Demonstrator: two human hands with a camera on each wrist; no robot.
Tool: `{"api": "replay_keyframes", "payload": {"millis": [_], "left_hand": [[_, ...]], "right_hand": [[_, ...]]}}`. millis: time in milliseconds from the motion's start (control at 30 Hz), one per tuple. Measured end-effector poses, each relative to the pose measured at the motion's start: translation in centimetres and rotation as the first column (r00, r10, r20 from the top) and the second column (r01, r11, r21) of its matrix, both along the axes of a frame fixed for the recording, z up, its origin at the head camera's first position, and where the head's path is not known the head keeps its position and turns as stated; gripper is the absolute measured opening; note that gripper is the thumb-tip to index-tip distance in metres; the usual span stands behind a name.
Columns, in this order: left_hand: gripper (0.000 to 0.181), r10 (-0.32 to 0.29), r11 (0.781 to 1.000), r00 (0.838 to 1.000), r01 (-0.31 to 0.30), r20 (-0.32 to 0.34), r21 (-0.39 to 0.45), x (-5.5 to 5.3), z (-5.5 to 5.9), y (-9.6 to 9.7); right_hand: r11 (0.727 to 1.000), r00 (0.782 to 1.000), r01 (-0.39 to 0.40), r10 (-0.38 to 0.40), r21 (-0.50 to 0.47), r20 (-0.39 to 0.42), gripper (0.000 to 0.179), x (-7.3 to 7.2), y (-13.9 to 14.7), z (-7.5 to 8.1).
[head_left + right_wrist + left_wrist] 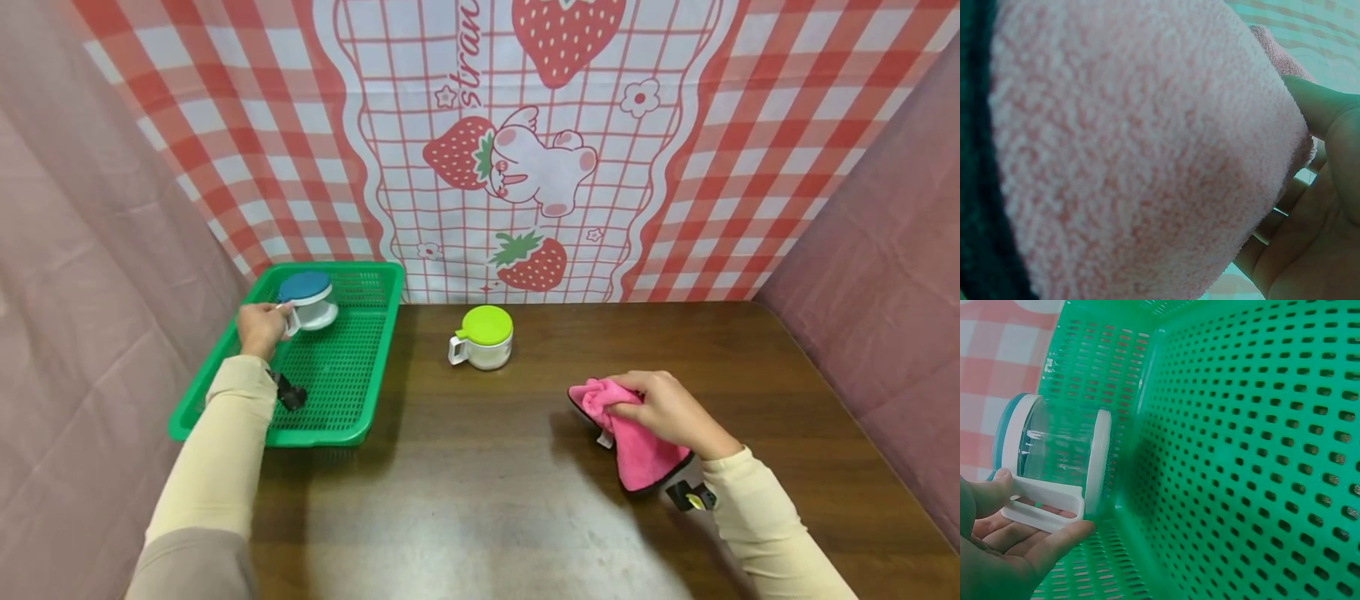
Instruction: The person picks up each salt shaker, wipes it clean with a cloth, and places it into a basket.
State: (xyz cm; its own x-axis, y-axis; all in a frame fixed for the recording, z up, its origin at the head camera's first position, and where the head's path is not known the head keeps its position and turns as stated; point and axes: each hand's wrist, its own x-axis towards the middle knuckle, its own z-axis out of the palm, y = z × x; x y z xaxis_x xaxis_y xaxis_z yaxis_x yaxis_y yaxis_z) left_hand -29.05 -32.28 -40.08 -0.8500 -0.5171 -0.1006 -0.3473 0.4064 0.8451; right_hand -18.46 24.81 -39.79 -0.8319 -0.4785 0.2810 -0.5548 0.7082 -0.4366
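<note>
At the far left end of a green basket, my left hand grips the white handle of a clear seasoning jar with a blue lid. The left wrist view shows thumb and fingers around that handle, with the jar's white base close to the basket wall; whether it touches the floor I cannot tell. Over the right part of the table, my right hand pinches a bunched pink cloth with a dark edge. Part of the cloth hangs down and fills most of the right wrist view.
A second seasoning jar with a lime-green lid stands on the brown wooden table, right of the basket, its handle facing left. A checked strawberry curtain hangs behind. Pink-grey drapes close both sides.
</note>
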Motion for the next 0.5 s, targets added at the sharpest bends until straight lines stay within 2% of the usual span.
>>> {"api": "replay_keyframes", "payload": {"millis": [233,500], "left_hand": [[0.047,0.002,0.999,1.0,-0.001,0.027,-0.048,0.3,-1.0,-0.2],[0.046,0.016,0.995,0.998,-0.01,0.062,-0.096,-0.1,-1.7,-0.6]], "right_hand": [[1.0,1.0,0.002,-0.002,0.005,0.011,0.02,0.0,0.0,0.0],[1.0,0.999,0.01,-0.01,-0.002,0.038,0.019,0.0,0.0,0.0]]}}
